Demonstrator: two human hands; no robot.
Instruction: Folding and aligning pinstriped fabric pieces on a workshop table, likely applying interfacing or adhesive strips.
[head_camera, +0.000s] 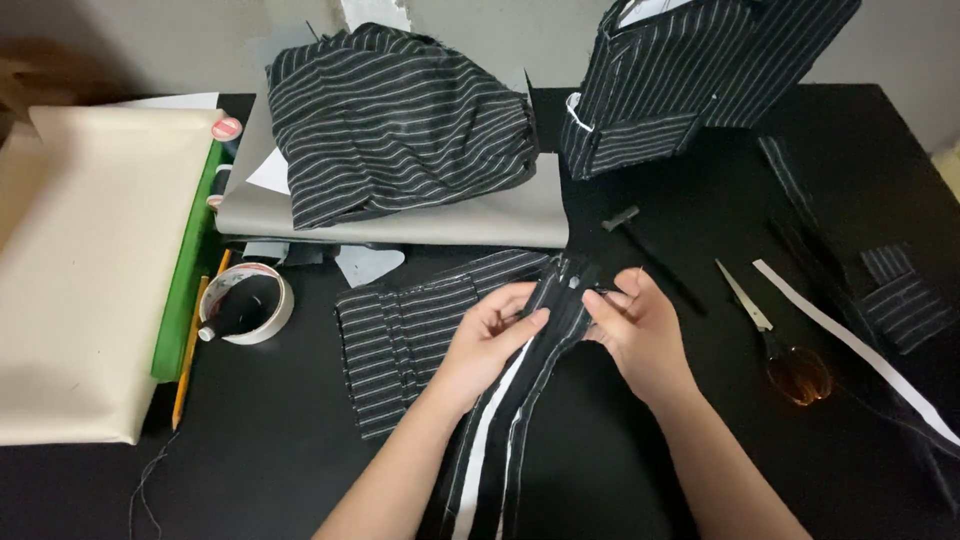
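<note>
A long strip of black fabric with white stripes (520, 400) runs from the bottom edge up the middle of the black table (270, 440). My left hand (490, 335) pinches its left edge near the top. My right hand (635, 325) pinches the right edge close by, fingers closed on the cloth. A small silver pin or clip shows at the strip's top between the two hands. Under my left hand lies a flat striped fabric piece (400, 335).
Scissors (775, 340) and a white paper strip (850, 345) lie to the right. A tape roll (247, 303), a pencil (188, 350) and a cream fabric roll (90, 270) sit left. Bundled striped cloth (395, 120) rests on grey board; a striped garment (690, 70) stands behind.
</note>
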